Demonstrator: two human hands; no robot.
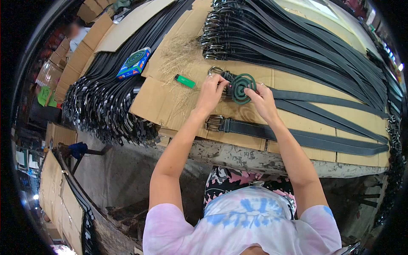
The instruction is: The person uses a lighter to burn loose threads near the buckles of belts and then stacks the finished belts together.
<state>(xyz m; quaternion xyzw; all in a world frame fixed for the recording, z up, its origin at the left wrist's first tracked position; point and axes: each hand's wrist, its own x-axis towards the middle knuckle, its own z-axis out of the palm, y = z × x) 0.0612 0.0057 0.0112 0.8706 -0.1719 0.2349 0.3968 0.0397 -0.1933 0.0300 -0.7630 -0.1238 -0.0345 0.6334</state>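
A dark green mosquito coil (243, 98) is held upright over the cardboard, gripped at its right side between the thumb and fingers of my right hand (262, 100). Just left of the coil, the thumb and fingertips of my left hand (211, 91) are pinched together close to its edge. What lies between those fingertips is too small to make out. A green lighter (185, 81) rests on the cardboard to the left of my left hand. Behind my hands is a black belt with a metal buckle (216, 70); another belt (255, 128) lies nearer to me.
A blue mosquito coil box (134, 63) sits on a big pile of belts (106, 100) at left. More belts (272, 38) are stacked at the back right. Dry straw-like bits (180, 53) are scattered on the cardboard (148, 104). A person (77, 36) is at the far left.
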